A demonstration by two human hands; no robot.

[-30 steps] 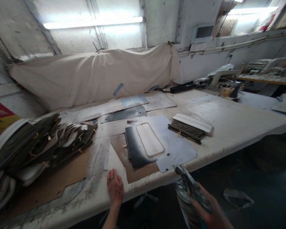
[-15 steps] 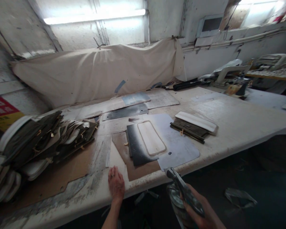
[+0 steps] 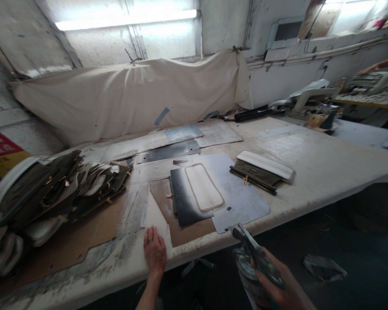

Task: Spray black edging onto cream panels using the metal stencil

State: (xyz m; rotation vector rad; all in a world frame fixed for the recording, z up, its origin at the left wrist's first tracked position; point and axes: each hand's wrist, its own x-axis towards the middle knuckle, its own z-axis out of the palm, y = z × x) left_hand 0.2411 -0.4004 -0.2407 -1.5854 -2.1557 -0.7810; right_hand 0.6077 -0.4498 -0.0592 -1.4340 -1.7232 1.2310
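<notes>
My left hand (image 3: 155, 249) lies flat on the table near its front edge, fingers stretched out, holding nothing. In my right hand (image 3: 281, 280) is a metal spray gun (image 3: 254, 247) with a cup below it, its nozzle just off the table edge. Beyond the nozzle, a pale rounded panel (image 3: 204, 187) rests within a black sheet (image 3: 184, 202), whose surface around the panel is whitish. Under these are a light grey sheet (image 3: 245, 202) and a brown board (image 3: 184, 234). To the right, a dark fabric piece with a gold clasp (image 3: 255, 174) carries another white panel (image 3: 267, 165).
A heap of dark fabric pieces with white panels and gold clasps (image 3: 64, 185) covers the left side of the table. A cloth sheet (image 3: 132, 99) hangs behind. Sewing machines (image 3: 313, 97) stand at the back right, where another person's arm (image 3: 380, 65) reaches in.
My right hand with the spray gun has moved slightly right. My left hand stays on the table. Another person's arm has come into view at the far right.
</notes>
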